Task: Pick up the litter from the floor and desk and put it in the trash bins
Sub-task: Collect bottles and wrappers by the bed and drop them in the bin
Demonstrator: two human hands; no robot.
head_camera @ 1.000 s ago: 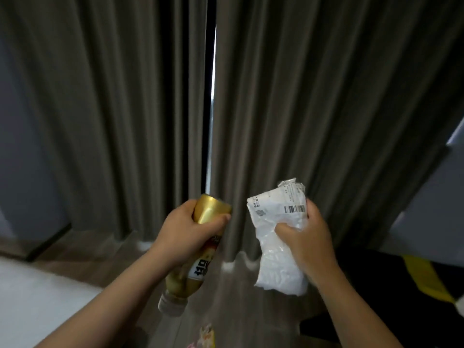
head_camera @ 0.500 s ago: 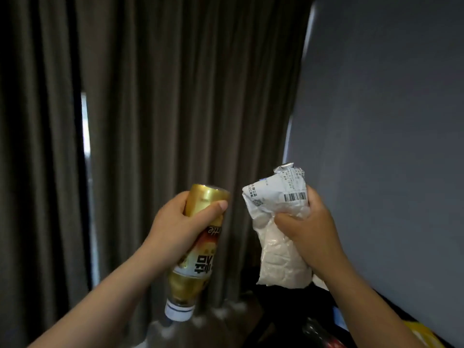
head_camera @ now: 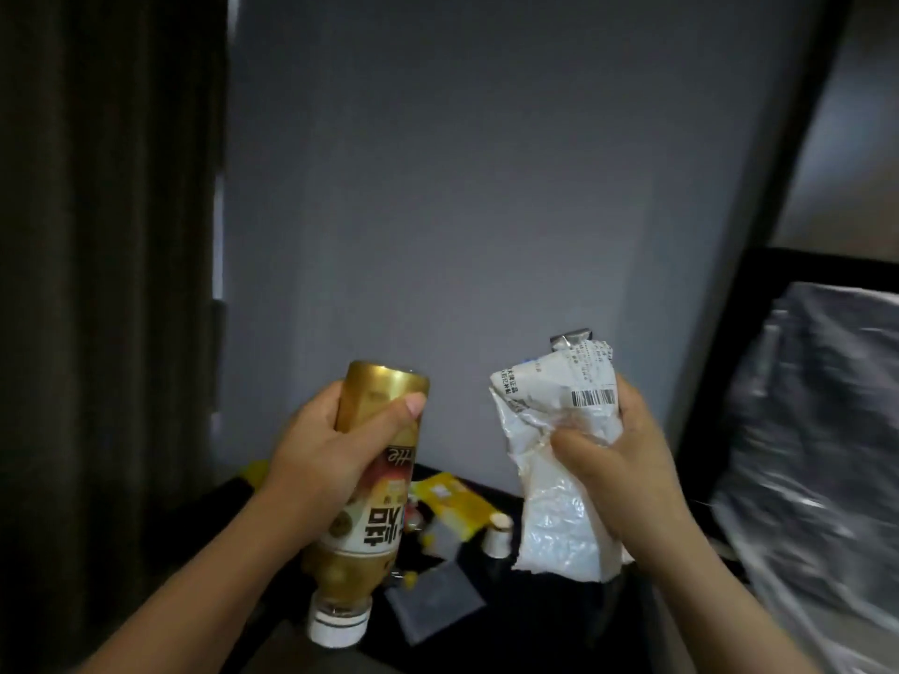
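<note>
My left hand [head_camera: 323,447] grips a gold plastic bottle [head_camera: 367,518], held upside down with its white cap at the bottom. My right hand [head_camera: 618,459] grips a crumpled white plastic wrapper [head_camera: 554,415] with a barcode near its top. Both are held up at chest height, a short gap between them. Below and between my hands lies a dark surface [head_camera: 549,620] with litter on it: a yellow packet [head_camera: 455,503], a small white cup [head_camera: 498,537] and a dark flat piece [head_camera: 433,600].
A grey wall [head_camera: 438,211] faces me. Dark curtains [head_camera: 107,284] hang on the left. On the right stands a black-framed object covered with shiny clear plastic film [head_camera: 817,454].
The view has swung to the right, from the curtains to the grey wall and the littered dark surface. Both hands keep the same hold on the bottle and the wrapper.
</note>
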